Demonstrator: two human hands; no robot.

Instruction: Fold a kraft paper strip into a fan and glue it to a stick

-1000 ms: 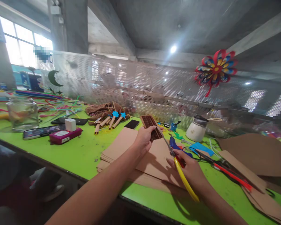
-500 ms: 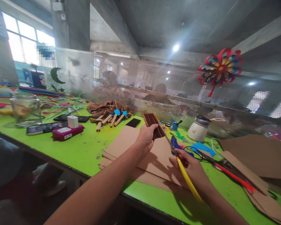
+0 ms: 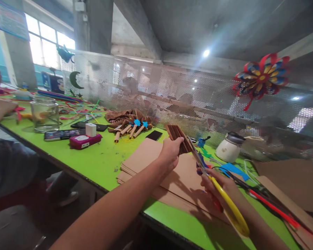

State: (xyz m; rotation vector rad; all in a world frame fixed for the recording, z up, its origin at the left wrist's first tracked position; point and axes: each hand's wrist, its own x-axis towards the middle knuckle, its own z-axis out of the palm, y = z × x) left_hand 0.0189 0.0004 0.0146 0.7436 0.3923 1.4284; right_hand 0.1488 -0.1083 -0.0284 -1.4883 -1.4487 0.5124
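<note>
Pleated paper (image 3: pixel 175 133): in the head view, a narrow brown bundle of tight folds, raised above the near side of the counter (image 3: pixel 108 161) over a stack of flat brown sheets (image 3: pixel 141 158)

Left hand (image 3: pixel 170 152): fingers clamped on the pleated paper, thumb pressed over the folds, arm stretched forward

Right hand (image 3: pixel 231 189): fingers closed around the handles of the scissors (image 3: pixel 221 190), which slant up toward the paper's right-hand edge

Change at the scissors: the red handle now shows well below the yellow one, where half a second ago the two lay nearly in line; the handles look wider spread, the blades slightly parted

Meaning for the paper: it looks to be between bites rather than mid-cut; whether an edge lies inside the blades I cannot tell

Change at the left edge: another person's arm (image 3: pixel 0 109) has come into sight as the view swung left, well apart from the pleated paper

Beyond the stack: a dark phone (image 3: pixel 154 135) and brown fans (image 3: pixel 133 121) with blue cut-outs lie behind it, a white jug (image 3: pixel 228 147) to the right
</note>
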